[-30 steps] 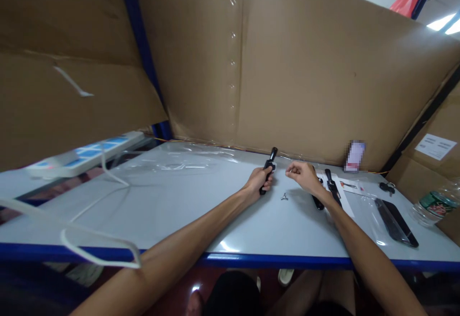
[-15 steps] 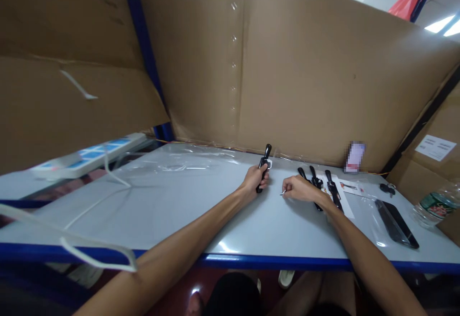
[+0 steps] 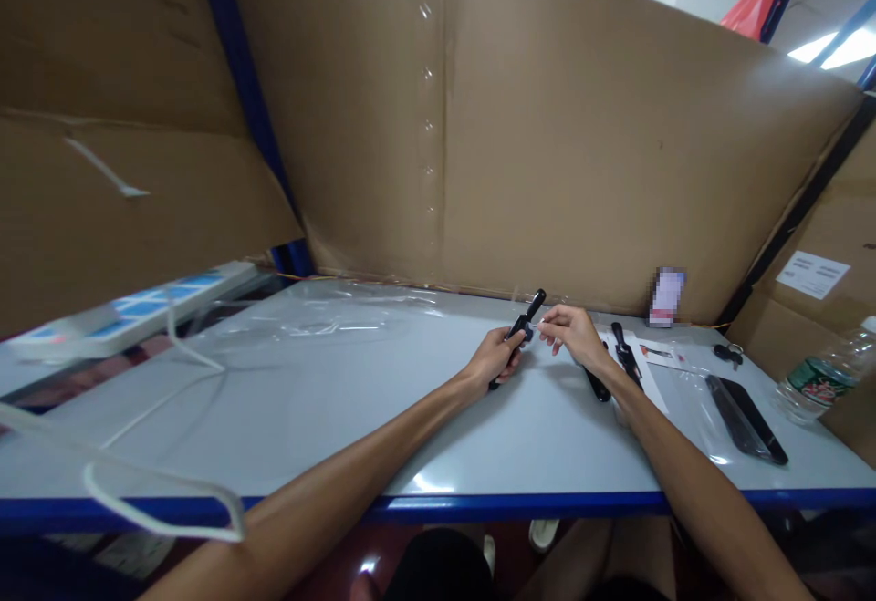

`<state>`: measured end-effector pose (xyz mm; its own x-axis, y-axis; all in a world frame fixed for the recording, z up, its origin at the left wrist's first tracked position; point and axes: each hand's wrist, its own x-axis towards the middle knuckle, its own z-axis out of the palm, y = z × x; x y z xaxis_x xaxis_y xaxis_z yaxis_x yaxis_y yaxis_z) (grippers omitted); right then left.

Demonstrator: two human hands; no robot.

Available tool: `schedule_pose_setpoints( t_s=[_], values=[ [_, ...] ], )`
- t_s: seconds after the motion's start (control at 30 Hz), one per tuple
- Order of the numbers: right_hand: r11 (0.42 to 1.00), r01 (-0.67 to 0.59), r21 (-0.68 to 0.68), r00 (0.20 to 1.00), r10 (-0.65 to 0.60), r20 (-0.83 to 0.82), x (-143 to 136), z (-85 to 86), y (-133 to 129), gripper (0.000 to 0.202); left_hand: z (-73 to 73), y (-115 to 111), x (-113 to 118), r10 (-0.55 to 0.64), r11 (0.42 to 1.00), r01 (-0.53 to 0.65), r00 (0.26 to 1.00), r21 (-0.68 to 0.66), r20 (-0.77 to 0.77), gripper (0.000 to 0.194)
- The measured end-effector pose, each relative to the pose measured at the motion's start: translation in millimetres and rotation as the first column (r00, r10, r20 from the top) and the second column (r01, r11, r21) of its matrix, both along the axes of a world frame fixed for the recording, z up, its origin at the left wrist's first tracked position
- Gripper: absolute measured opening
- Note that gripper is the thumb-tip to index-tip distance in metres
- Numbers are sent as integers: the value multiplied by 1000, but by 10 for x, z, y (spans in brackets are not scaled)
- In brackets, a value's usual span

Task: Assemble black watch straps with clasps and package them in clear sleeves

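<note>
My left hand (image 3: 498, 357) is wrapped round a black two-handled tool (image 3: 535, 304), which tilts up to the right above the table. Close to the tool's middle, the fingertips of my right hand (image 3: 567, 332) pinch a small pale piece (image 3: 538, 327), too small to make out well. Under and beside my right forearm lie more black tools of the same kind; one (image 3: 625, 355) rests on a white printed sheet (image 3: 652, 384), and another (image 3: 597, 384) is partly hidden by my right hand.
On the right of the table (image 3: 328, 419) are a black phone-like slab (image 3: 747, 419) with clear plastic, keys (image 3: 729, 354) and a bottle (image 3: 818, 382). A blurred upright screen (image 3: 666, 297) leans at the back. A power strip (image 3: 157, 309) and white cable (image 3: 184, 346) occupy the left.
My right hand has risen and brought the small piece up to the tool. In my left hand the tool now tilts more to the right. The view has shifted slightly.
</note>
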<state>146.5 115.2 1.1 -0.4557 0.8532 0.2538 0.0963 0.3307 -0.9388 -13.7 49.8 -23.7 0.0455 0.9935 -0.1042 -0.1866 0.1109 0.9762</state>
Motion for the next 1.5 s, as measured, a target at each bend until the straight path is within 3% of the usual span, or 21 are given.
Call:
schedule_pose_setpoints(
  t_s=[0.2,0.33,0.5,0.67,0.93,1.1,1.27,1.37,1.43,1.5],
  values=[
    [996,-17,-82,999,20,34,-49,-37,-33,34,-13,-26,21,-83,996,83,997,-15,-11,26],
    [999,5,-51,996,0,86,-67,-72,-42,26,-9,-34,25,-89,996,89,996,-15,-10,28],
    [985,63,163,969,-100,228,-63,-55,-110,12,24,-49,36,-63,997,63,998,-44,3,34],
    [864,38,501,877,-270,399,-44,4,-168,8,55,-55,27,-85,991,92,993,-93,83,26],
    [820,-115,561,805,-254,537,-33,39,-197,12,40,-37,4,-153,978,168,980,-122,123,24],
    [898,3,441,830,-248,499,-72,19,-213,11,22,-21,-1,-201,967,216,973,-136,111,29],
    [987,76,142,926,-122,357,-76,-33,-149,9,60,-36,-14,-247,953,264,962,-150,119,33],
    [996,63,-58,965,-46,259,-68,-49,-102,5,78,-41,-35,-246,951,270,955,-147,164,33],
    [994,72,-80,971,-52,234,-60,-44,-83,8,79,-39,-48,-233,952,266,951,-152,203,31],
    [996,88,4,962,-86,259,-50,-31,-79,12,74,-33,-54,-219,950,261,949,-171,227,30]
  ],
)
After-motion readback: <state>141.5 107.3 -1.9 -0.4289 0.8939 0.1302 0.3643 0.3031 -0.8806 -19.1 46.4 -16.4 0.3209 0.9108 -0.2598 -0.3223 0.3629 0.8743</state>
